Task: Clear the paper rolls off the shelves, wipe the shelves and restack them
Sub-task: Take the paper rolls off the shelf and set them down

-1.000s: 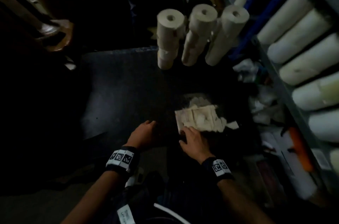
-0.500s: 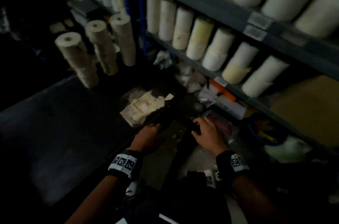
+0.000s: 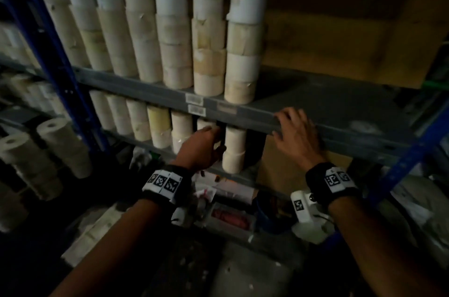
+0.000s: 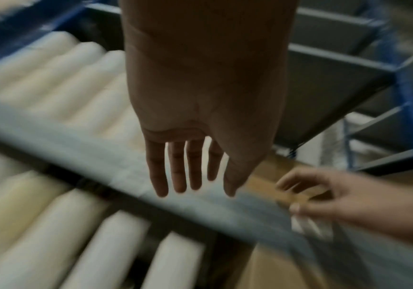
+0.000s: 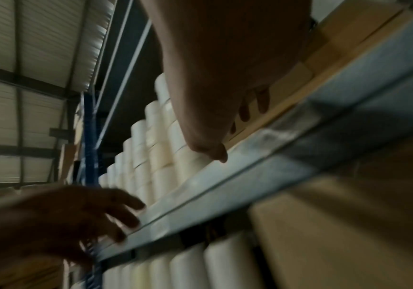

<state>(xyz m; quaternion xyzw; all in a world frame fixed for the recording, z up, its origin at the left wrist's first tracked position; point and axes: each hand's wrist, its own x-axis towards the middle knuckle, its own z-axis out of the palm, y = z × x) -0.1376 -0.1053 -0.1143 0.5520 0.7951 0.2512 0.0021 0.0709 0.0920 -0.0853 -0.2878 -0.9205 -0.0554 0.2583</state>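
Nearest to me, both forearms are reaching up toward the grey shelf rail, each wearing a black wrist band with printed markers. The left hand is hanging just under that rail, fingers straight and slightly spread, holding nothing; its fingertips are lying right by the last two paper rolls of the lower row, though whether they are touching the paper is hard to tell. The right hand is resting on the rail's front edge, right of the rolls, fingers loosely spread over the lip and thumb tucked below, clamped on nothing.

Below the rail, the lower row is standing upright in a line running off to the left, and a brown cardboard box is sitting right of its last roll, under the right hand. Further beneath the rail, loose papers and a clear tray holding something red are lying in clutter.

Above the rail, tall stacked columns of paper rolls are filling the shelf's left part; the stretch behind the right hand is showing bare grey board, with more cardboard behind it. Left of the rail, a blue upright post is separating it from more free-standing roll stacks.
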